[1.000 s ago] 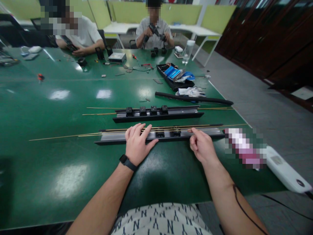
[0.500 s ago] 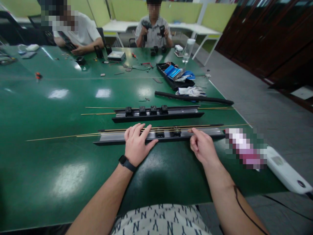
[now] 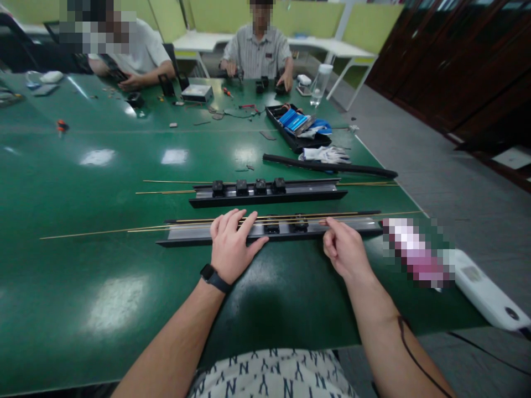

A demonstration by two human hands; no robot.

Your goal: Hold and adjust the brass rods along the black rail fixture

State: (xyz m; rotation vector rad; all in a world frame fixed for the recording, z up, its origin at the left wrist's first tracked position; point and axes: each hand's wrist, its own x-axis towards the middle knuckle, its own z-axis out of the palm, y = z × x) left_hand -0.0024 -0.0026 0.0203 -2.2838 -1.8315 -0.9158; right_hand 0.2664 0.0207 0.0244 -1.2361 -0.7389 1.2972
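Note:
My left hand (image 3: 232,243) lies palm down over the nearer black-edged channel (image 3: 194,231), its fingers spread across several thin brass-coloured rods (image 3: 286,218). To the right, my right hand (image 3: 344,246) is closed, with the index finger stretched left along the rods and the other fingers curled. It appears to pinch the end of one rod, though the fingertips partly hide the contact. Between the hands, two small black blocks, one of them this black block (image 3: 299,222), sit in the channel. Rods stick out past both ends of the channel.
A similar channel (image 3: 265,196) with several black blocks and rods lies behind. Farther back are a black tube (image 3: 332,165), gloves (image 3: 326,155) and a black tray (image 3: 286,135). A white device (image 3: 481,287) lies at right. Two people sit across the green table (image 3: 124,309).
My hands stay almost in place over the channel. Across the table, one person has lowered a power drill and another dark item from chest height to the tabletop.

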